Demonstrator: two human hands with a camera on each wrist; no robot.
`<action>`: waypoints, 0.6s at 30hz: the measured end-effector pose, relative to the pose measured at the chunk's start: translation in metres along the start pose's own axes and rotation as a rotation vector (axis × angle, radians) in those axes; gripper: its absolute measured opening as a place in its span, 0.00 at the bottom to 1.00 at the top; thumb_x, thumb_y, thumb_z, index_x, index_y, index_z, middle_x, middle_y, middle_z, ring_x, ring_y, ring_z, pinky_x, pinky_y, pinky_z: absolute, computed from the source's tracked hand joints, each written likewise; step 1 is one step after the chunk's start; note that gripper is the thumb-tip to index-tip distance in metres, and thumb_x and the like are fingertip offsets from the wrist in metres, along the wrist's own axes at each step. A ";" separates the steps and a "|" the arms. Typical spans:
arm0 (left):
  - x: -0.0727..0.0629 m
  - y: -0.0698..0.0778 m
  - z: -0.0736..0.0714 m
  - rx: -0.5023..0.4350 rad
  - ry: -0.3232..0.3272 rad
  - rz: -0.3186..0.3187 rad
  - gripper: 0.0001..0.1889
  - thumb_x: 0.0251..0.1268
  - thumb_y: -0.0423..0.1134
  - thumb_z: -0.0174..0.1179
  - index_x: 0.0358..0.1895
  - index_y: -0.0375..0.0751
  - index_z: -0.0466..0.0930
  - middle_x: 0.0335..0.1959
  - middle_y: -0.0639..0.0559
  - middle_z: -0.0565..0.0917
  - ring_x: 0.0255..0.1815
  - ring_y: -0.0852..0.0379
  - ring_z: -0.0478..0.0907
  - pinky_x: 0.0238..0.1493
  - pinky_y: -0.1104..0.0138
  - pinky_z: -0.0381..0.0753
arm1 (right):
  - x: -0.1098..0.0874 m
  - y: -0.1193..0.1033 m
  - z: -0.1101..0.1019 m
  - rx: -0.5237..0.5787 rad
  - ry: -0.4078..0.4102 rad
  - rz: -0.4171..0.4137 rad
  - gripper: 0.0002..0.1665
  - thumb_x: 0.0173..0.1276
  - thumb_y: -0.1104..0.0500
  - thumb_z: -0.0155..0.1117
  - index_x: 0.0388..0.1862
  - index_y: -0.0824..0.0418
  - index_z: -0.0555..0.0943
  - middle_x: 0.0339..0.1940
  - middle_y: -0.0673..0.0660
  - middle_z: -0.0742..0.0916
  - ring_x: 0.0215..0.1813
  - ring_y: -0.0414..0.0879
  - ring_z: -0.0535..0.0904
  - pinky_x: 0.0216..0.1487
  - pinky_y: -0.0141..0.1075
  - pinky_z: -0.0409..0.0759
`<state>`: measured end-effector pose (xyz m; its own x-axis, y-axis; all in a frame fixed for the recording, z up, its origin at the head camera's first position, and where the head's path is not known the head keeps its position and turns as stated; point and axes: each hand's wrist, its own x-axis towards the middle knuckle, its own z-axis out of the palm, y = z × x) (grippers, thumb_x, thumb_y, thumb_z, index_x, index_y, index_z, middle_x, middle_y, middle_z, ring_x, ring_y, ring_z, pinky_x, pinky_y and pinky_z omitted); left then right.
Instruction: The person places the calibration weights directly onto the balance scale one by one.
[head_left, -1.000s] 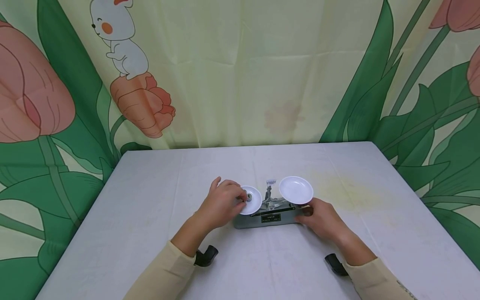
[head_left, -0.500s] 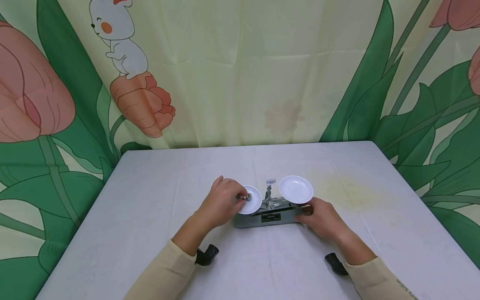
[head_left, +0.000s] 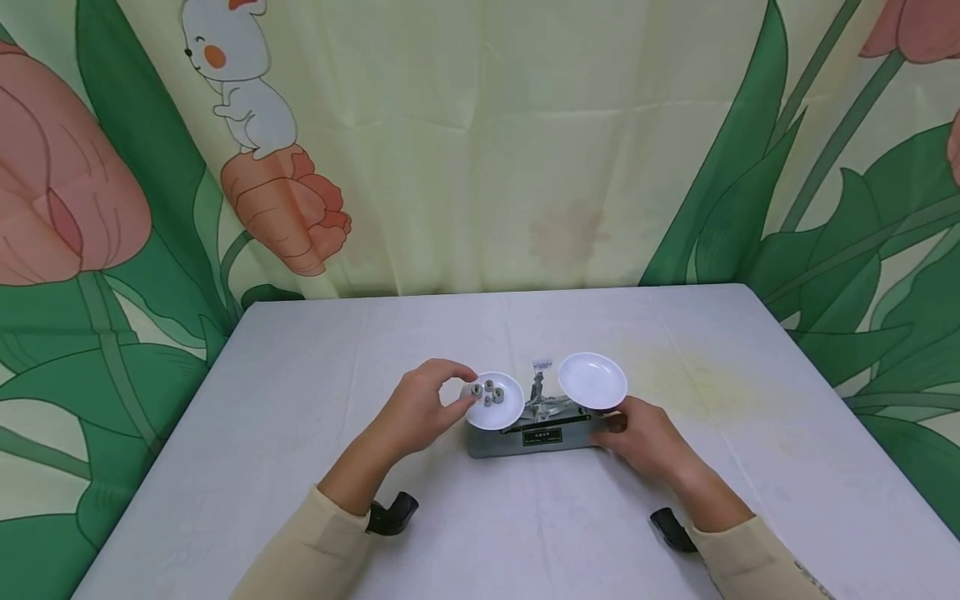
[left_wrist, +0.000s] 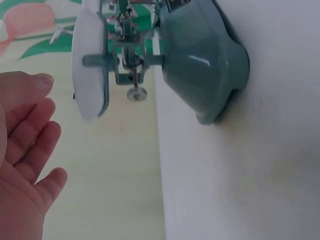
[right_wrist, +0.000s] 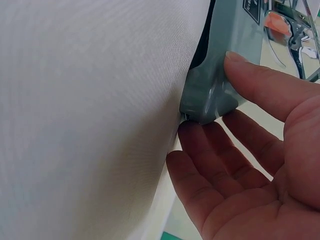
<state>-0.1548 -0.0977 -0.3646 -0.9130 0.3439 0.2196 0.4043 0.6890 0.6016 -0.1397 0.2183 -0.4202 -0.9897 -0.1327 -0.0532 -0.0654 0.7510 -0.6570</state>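
Observation:
A grey-green balance scale (head_left: 495,444) with two white pans stands on the table. Several small metal weights (head_left: 498,396) are grouped on its left pan (head_left: 492,419), while the right pan (head_left: 592,379) has nothing on it and sits higher. At the left pan's outer rim is my left hand (head_left: 416,410), thumb and forefinger apart around the leftmost weight. The left wrist view shows its fingers loosely bent beside the pan, the weights hidden behind the rim. My right hand (head_left: 651,435) holds the base's right end, thumb on the front face and fingers at the end (right_wrist: 250,175).
White cloth covers the table (head_left: 360,350). Behind it hangs a backdrop curtain (head_left: 450,167) printed with flowers and a rabbit. Dark wrist cameras (head_left: 393,513) are worn below both hands. A metal pointer post (head_left: 537,383) rises between the pans.
My left hand has opened its fingers and drawn back left from over the left pan, leaving the weights in sight. The right hand and the scale have stayed put.

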 end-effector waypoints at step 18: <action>-0.033 -0.046 -0.017 -0.005 0.053 -0.118 0.27 0.58 0.36 0.73 0.62 0.40 0.79 0.57 0.45 0.82 0.61 0.45 0.77 0.60 0.50 0.77 | 0.000 0.002 0.001 0.000 0.011 -0.010 0.32 0.57 0.59 0.77 0.58 0.69 0.78 0.51 0.64 0.86 0.53 0.60 0.83 0.54 0.55 0.79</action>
<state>-0.1443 -0.1513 -0.3867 -0.9560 0.2262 0.1868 0.2932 0.7196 0.6294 -0.1393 0.2190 -0.4226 -0.9904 -0.1331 -0.0378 -0.0757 0.7499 -0.6572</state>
